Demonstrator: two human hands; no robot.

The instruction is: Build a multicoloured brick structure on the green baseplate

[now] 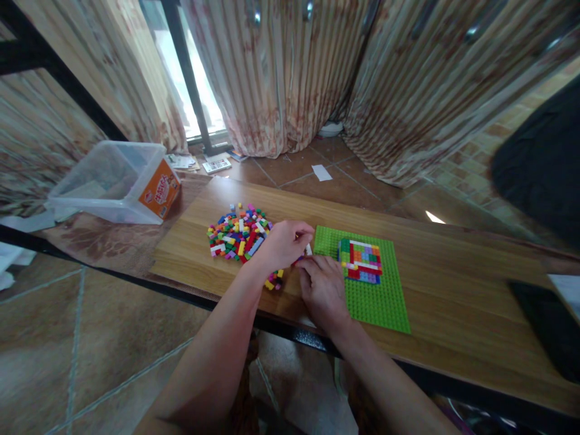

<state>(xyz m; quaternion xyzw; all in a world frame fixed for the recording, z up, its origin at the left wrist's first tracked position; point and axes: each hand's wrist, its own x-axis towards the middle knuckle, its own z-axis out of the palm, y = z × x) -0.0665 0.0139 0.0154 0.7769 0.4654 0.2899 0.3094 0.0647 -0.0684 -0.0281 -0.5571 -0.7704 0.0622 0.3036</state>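
Two bare arms (212,350) are hanging over the wooden table (453,284), with the left hand (286,243) and right hand (324,286) sitting close together — fingers bent. Little bricks (309,249) are peeking out between them, but I cannot tell which hand is holding any. A big heap of bricks (240,234) is lying by the left hand — and a bright brick shape (361,261) is sitting on the green board (380,308).

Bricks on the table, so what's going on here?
A person's left hand and right hand are close together over the table, fingertips near a few small pieces. Whether either has a piece in its grip is too small to tell. The pile of loose bricks lies to the left; to the right, a multicoloured build sits on the green plate.
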